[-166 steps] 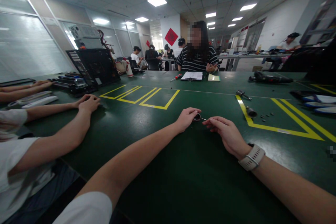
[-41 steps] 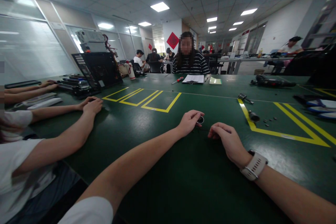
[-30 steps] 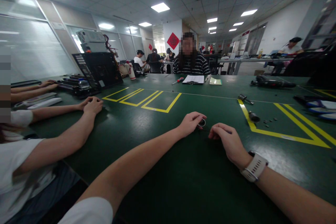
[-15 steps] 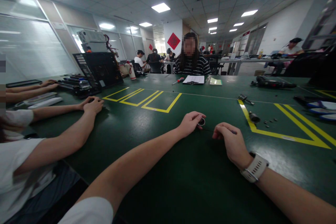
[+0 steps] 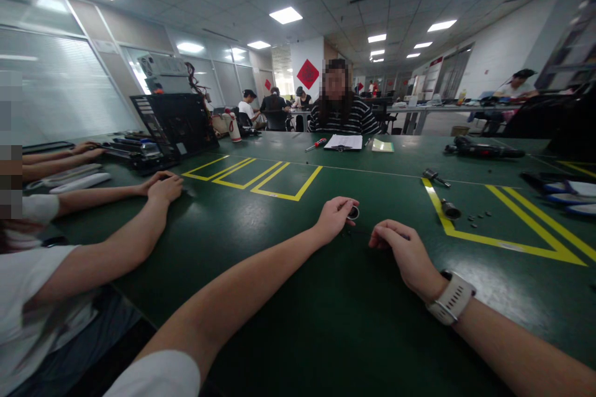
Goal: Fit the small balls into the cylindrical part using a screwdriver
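Observation:
My left hand (image 5: 331, 220) is closed on a small hollow metal ring-shaped part (image 5: 353, 213), its round opening turned toward me. Just to the right, my right hand (image 5: 406, 255) pinches a thin dark rod-like tool (image 5: 406, 237); its back end shows above the hand, and its slim front runs left toward the ring. What kind of tool it is cannot be made out. A few tiny dark bits (image 5: 347, 232) lie below the ring. Right of my hands, a metal cup-shaped part (image 5: 451, 209), a shafted metal part (image 5: 436, 177) and several small pieces (image 5: 472, 218) rest on the table.
Yellow tape (image 5: 507, 244) marks areas on the green table (image 5: 261, 229). Farther back are a red-handled screwdriver (image 5: 316, 144), a clipboard (image 5: 343, 142), a notepad (image 5: 382, 146) and a black power tool (image 5: 484, 147). A co-worker's arms (image 5: 139, 211) reach in at left, near a computer case (image 5: 174, 124).
My left hand has shifted slightly left and up with the ring-shaped part. The right hand has moved a little left with the thin tool. Tiny dark bits now show under the ring.

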`<action>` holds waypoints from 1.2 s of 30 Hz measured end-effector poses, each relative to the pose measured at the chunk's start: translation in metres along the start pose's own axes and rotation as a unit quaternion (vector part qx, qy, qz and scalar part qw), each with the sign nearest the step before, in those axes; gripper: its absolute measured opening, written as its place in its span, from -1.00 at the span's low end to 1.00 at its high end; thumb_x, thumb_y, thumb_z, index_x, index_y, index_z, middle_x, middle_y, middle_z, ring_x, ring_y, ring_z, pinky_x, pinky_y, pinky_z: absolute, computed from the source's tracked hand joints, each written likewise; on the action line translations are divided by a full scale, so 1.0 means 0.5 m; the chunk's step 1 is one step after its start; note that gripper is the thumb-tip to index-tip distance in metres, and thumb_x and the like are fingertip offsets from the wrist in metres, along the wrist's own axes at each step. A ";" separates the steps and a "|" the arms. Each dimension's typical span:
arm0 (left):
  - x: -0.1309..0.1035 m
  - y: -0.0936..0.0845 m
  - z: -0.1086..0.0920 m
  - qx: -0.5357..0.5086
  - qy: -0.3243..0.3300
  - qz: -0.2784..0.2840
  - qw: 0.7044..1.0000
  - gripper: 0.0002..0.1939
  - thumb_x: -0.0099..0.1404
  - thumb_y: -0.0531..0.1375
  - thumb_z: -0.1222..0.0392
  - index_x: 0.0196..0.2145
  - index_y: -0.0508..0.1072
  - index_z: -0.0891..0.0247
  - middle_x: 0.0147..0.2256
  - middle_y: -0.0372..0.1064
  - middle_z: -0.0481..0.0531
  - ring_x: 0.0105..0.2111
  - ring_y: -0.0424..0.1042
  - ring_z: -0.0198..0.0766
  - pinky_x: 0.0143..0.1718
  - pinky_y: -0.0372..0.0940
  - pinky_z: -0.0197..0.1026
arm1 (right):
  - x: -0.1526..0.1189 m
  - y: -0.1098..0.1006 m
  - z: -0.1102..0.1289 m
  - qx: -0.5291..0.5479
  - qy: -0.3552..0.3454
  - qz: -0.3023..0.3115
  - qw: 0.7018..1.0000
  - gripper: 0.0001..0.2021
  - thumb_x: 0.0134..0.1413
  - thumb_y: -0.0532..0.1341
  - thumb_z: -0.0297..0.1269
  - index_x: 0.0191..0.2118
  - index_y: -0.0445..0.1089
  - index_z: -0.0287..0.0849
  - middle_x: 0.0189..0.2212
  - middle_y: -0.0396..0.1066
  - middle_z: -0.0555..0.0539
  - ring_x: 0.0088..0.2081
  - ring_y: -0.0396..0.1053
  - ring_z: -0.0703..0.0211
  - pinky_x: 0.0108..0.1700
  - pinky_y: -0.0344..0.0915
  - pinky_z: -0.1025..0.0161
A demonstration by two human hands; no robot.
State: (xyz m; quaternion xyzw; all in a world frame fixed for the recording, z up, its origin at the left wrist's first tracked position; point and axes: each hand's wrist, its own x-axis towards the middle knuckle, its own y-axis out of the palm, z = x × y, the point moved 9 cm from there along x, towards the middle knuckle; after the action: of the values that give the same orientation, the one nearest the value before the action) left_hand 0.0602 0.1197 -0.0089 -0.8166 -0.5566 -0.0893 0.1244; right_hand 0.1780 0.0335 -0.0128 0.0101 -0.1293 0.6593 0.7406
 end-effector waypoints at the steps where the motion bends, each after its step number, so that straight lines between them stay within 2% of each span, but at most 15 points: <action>1: 0.000 0.000 0.000 -0.002 -0.001 -0.001 1.000 -0.76 0.26 0.08 0.18 -0.26 0.44 0.41 -0.36 0.35 0.09 -0.37 0.39 -0.32 -0.53 0.37 -0.37 | 0.000 0.003 0.002 0.001 -0.002 0.006 1.000 -0.78 -0.01 0.11 -0.23 -0.58 0.35 -0.15 -0.60 0.36 0.00 -0.46 0.29 0.17 -0.35 0.17 0.21; 12: -0.001 -0.001 -0.002 -0.001 -0.003 0.000 1.000 -0.76 0.27 0.08 0.19 -0.25 0.45 0.42 -0.40 0.35 0.07 -0.39 0.38 -0.33 -0.51 0.37 -0.35 | -0.006 0.014 0.015 -0.006 -0.016 0.042 0.999 -0.77 0.04 0.10 -0.21 -0.53 0.36 -0.16 -0.55 0.38 -0.01 -0.42 0.29 0.16 -0.31 0.17 0.20; 17: 0.001 -0.004 0.002 0.006 -0.010 -0.006 1.000 -0.78 0.27 0.07 0.24 -0.25 0.45 0.42 -0.35 0.35 0.08 -0.40 0.36 -0.36 -0.50 0.39 -0.35 | -0.006 0.010 0.015 0.002 -0.014 0.027 1.000 -0.78 0.03 0.11 -0.20 -0.53 0.36 -0.15 -0.55 0.37 0.00 -0.42 0.29 0.16 -0.30 0.17 0.20; 24: 0.004 -0.004 0.008 0.008 -0.004 -0.004 1.000 -0.77 0.26 0.08 0.21 -0.24 0.46 0.40 -0.28 0.36 0.12 -0.37 0.37 -0.34 -0.49 0.40 -0.33 | -0.008 0.016 0.019 -0.009 -0.012 0.039 0.999 -0.78 0.04 0.11 -0.20 -0.52 0.37 -0.17 -0.54 0.38 -0.02 -0.41 0.30 0.15 -0.31 0.18 0.19; 31: 0.003 -0.002 0.012 0.060 -0.006 0.008 0.998 -0.72 0.27 0.04 0.18 -0.20 0.44 0.40 -0.26 0.34 0.11 -0.54 0.32 -0.46 -0.67 0.30 -0.43 | -0.006 0.016 0.016 -0.016 -0.013 0.044 0.999 -0.77 0.02 0.11 -0.18 -0.53 0.36 -0.17 -0.55 0.37 -0.03 -0.42 0.29 0.15 -0.31 0.18 0.19; 36: 0.002 0.001 0.009 0.062 0.006 0.014 0.998 -0.71 0.26 0.04 0.15 -0.20 0.45 0.39 -0.28 0.34 0.12 -0.48 0.35 -0.39 -0.66 0.31 -0.42 | -0.007 0.020 0.022 -0.026 -0.015 0.054 0.998 -0.77 0.02 0.10 -0.18 -0.54 0.36 -0.16 -0.54 0.37 -0.03 -0.41 0.29 0.14 -0.31 0.18 0.18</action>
State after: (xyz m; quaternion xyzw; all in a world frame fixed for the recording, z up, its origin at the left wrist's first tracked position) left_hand 0.0610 0.1218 -0.0128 -0.8146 -0.5485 -0.0574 0.1795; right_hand 0.1659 0.0294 -0.0047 -0.0059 -0.1578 0.6943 0.7021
